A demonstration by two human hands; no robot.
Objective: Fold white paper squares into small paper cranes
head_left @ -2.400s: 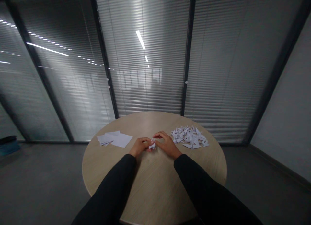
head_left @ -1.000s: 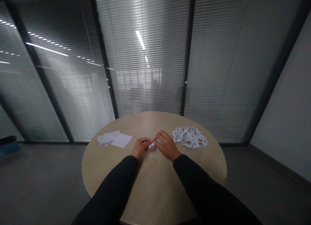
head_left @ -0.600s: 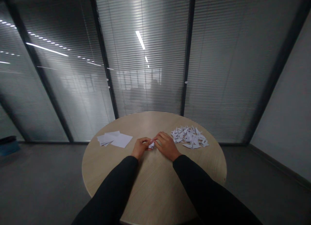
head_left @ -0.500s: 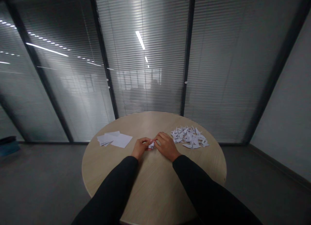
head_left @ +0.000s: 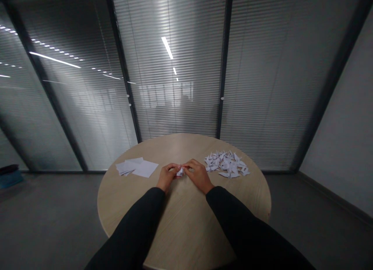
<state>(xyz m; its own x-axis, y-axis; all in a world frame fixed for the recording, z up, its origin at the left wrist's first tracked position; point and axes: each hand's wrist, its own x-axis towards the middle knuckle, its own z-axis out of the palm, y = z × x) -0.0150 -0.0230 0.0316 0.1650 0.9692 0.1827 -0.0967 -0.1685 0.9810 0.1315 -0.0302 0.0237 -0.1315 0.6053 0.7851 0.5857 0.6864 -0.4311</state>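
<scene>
Between my two hands, over the middle of the round table, is a small piece of folded white paper. My left hand grips its left side, thumb and fingers closed. From the right, the fingertips of my right hand pinch the same paper. My fingers cover part of it, so its full shape is hidden. A heap of small folded white paper figures lies to the right of my right hand. Flat white paper sheets lie overlapping to the left of my left hand.
The round wooden table has its far edge close to a glass partition with blinds. A blue container stands on the floor at the far left. A plain wall rises on the right.
My fingers have shifted slightly around the folded paper, with the right fingertips now spread a little differently on it. The sheets and the heap stay where they were.
</scene>
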